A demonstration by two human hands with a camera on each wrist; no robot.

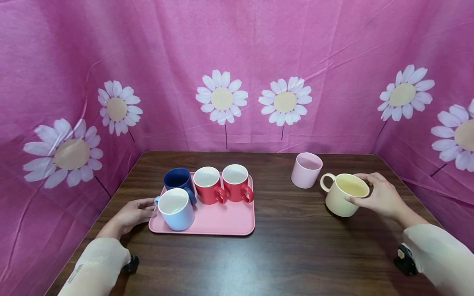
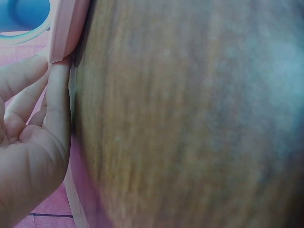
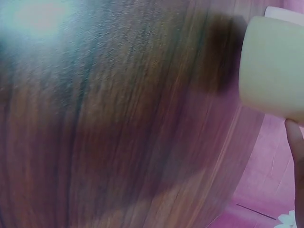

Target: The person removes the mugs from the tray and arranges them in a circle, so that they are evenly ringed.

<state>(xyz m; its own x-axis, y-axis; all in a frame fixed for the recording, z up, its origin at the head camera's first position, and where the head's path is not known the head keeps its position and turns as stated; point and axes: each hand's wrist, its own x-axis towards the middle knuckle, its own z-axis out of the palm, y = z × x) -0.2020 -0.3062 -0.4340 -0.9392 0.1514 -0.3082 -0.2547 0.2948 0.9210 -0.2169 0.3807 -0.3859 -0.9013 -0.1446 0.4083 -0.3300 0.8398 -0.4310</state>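
Observation:
At the left end of the pink tray [image 1: 226,222], my left hand [image 1: 135,213] pinches the edge between thumb and fingers; the left wrist view shows the fingertips at the tray's rim [image 2: 69,33]. A light blue mug [image 1: 177,211] stands closest to that hand, its handle turned left. Behind it is a dark blue mug [image 1: 177,179], partly hidden. Two red mugs [image 1: 207,187] [image 1: 235,185] line the tray's back. Over on the right, my right hand [image 1: 383,197] grips a pale yellow mug [image 1: 342,201] around its side, thumb in front. The yellow mug [image 3: 273,69] is upright, its handle pointing left.
A pale pink cup [image 1: 305,172] stands on the dark wooden table [image 1: 289,255], behind and left of the yellow mug. Magenta cloth [image 1: 252,41] with printed daisies surrounds the table at the back and both sides.

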